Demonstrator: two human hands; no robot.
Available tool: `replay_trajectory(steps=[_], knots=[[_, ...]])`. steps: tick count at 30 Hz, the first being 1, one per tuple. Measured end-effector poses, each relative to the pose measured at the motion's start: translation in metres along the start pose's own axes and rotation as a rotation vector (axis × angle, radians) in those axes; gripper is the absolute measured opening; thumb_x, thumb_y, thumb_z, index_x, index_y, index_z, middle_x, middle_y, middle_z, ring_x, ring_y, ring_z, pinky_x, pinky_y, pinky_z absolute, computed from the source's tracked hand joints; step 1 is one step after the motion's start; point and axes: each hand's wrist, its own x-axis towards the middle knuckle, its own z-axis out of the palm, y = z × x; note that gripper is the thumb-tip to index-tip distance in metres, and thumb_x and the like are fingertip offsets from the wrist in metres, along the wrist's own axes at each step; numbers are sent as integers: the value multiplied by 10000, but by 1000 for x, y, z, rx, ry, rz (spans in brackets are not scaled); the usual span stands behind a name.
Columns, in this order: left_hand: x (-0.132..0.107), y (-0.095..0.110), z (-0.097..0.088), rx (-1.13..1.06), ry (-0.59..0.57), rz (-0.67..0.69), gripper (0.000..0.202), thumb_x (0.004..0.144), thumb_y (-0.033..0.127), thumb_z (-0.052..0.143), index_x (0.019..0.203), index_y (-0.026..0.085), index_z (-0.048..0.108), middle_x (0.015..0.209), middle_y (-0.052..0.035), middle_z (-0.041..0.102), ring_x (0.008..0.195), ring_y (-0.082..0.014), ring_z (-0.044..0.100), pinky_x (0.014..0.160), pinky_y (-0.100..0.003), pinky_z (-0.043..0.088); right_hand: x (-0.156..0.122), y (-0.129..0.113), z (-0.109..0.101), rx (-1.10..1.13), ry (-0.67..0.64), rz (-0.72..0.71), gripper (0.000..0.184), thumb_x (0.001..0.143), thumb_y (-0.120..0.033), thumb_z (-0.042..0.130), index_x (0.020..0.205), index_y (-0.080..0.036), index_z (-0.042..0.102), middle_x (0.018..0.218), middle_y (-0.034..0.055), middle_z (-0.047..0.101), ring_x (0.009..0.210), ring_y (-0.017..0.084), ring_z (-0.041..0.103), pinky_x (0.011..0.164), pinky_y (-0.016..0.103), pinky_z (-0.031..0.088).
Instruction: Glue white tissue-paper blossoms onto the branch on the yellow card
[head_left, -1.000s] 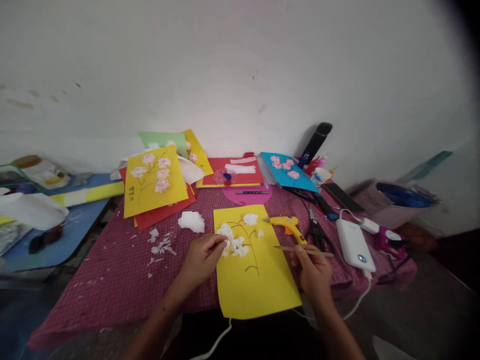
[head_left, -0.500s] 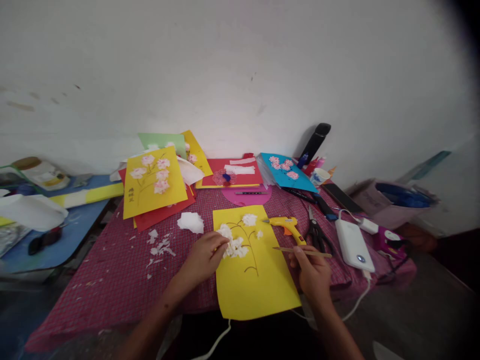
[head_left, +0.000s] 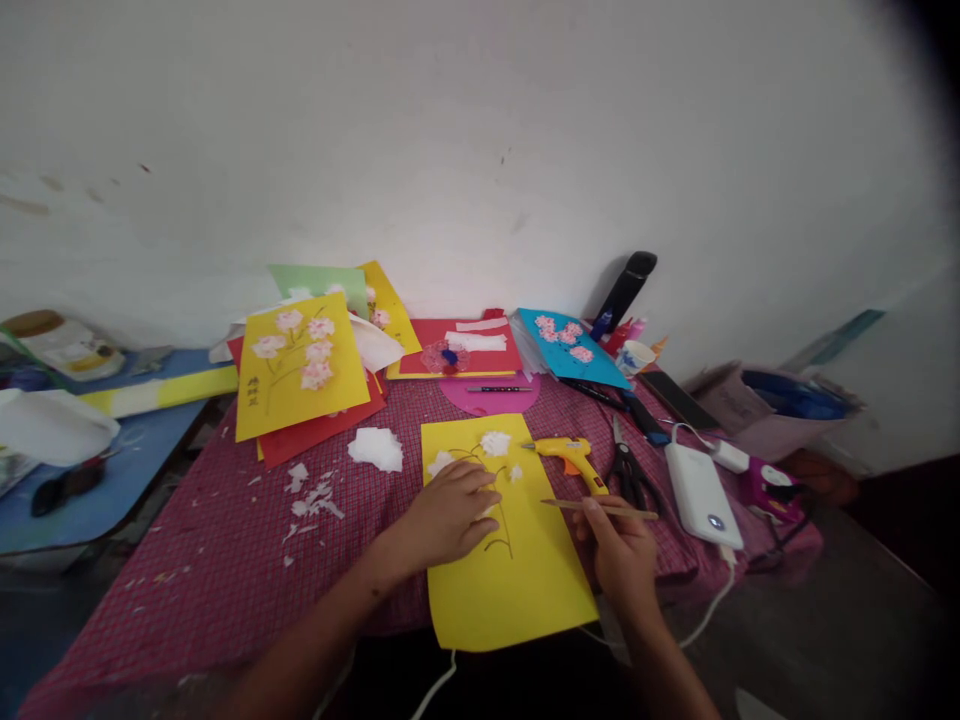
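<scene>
A yellow card (head_left: 517, 590) with a drawn branch and white tissue flowers (head_left: 495, 442) lies in front of me on the checked red cloth (head_left: 225, 560). My left hand (head_left: 450, 510) lies flat on the card, fingers stretched over the flowers in its middle. My right hand (head_left: 619, 545) rests at the card's right edge and pinches a thin wooden stick (head_left: 600, 507) held level. A yellow glue gun (head_left: 566, 452) lies just beyond the stick.
Black scissors (head_left: 628, 472), a white power bank (head_left: 701, 492) with cable, and a purple tool (head_left: 772, 480) lie to the right. A tissue wad (head_left: 375, 448) and paper scraps (head_left: 311, 495) sit left. Finished flower cards (head_left: 300, 365) and coloured sheets lean at the back.
My left hand has slid right from the card's left edge onto the flowers and flattened over them. The right hand and stick have barely moved.
</scene>
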Motion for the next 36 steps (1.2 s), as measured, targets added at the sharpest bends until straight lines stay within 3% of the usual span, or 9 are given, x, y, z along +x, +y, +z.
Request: replay_trajectory(steps=[13, 22, 29, 36], knots=[[-14, -12, 7, -47, 53, 15, 218, 937, 388, 568, 996, 210, 679, 1020, -79, 675, 1045, -250, 587, 1001, -454, 420, 0, -1, 2, 1, 7, 26, 222, 854, -404, 730, 832, -199, 648, 621, -10, 625, 519, 113, 540, 514, 235, 427], [-13, -11, 6, -85, 54, 17, 222, 919, 405, 592, 871, 193, 639, 915, -66, 665, 975, -233, 598, 1002, -451, 416, 0, 6, -1, 6, 26, 43, 253, 830, -439, 742, 841, -202, 654, 625, -9, 632, 504, 124, 541, 502, 250, 427], [-7, -5, -1, -88, 53, -33, 201, 904, 402, 619, 887, 201, 608, 1085, -75, 665, 1089, -240, 585, 1087, -463, 367, 0, 3, 2, 73, 7, 28, 226, 836, -413, 744, 836, -205, 656, 645, -3, 629, 530, 134, 553, 509, 259, 433], [13, 5, -3, -22, -77, 45, 296, 895, 496, 621, 949, 206, 619, 1230, -107, 629, 1203, -289, 543, 1119, -509, 333, 0, 2, 2, 114, -23, 19, 195, 863, -397, 719, 834, -214, 659, 626, -21, 604, 545, 137, 559, 529, 258, 432]])
